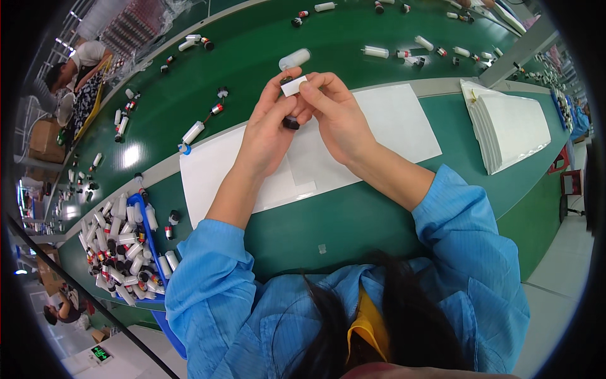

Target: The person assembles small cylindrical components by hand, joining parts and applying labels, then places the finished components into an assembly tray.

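Observation:
Close together over the pale sheets, my left hand (265, 136) and my right hand (341, 117) both grip a small white rectangular piece (293, 86). My right thumb presses on its right end, and the left fingers close around its other side. A dark part shows just behind the piece. Below the fingers, a round black cap-like part (291, 122) sticks out near the left hand; whether it joins the white piece is hidden. Just beyond the fingertips a translucent white cylinder (295, 59) lies on the green belt.
White sheets (391, 120) cover part of the green table. At left stands a blue bin (142, 218) heaped with white cylinders. A stack of white padded sheets (511, 129) lies at right. Several loose cylinders and black parts dot the green belt (252, 44). Another person (82, 63) sits far left.

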Tool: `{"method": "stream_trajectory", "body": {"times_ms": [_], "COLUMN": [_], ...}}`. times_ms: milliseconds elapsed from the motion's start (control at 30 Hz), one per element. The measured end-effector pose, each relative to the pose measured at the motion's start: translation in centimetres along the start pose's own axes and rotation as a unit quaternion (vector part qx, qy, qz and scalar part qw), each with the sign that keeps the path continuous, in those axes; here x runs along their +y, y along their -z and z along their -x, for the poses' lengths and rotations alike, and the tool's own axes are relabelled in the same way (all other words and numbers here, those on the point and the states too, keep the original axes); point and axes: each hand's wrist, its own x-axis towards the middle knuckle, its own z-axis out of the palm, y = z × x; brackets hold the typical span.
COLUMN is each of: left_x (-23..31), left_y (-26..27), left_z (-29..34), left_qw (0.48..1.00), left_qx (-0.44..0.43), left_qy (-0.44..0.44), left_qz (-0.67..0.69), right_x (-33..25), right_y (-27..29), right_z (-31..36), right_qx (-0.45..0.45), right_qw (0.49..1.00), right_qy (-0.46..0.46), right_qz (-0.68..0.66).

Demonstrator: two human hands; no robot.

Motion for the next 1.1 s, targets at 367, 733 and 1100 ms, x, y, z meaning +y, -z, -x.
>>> {"method": "stream_trajectory", "body": {"times_ms": [367, 733, 1100], "left_x": [-0.8, 1.7, 3.2], "left_y": [1.2, 3.4, 11.0], "left_z": [0.0, -1.0, -4.8], "left_qw": [0.993, 0.818, 0.57], "left_qx": [-0.078, 0.094, 0.134], "left_qy": [0.014, -0.035, -0.031], "left_qz": [0.087, -0.566, -0.81], "right_x": [-1.3, -3.3, -4.4], "right_y": [-0.1, 2.5, 6.9], "right_z": [0.2, -3.5, -6.1], "right_qx": [-0.021, -0.046, -0.04], "right_qw": [0.99, 0.936, 0.562], "right_qy": [-0.135, 0.031, 0.325], "right_qz": [-0.037, 0.349, 0.76]}}
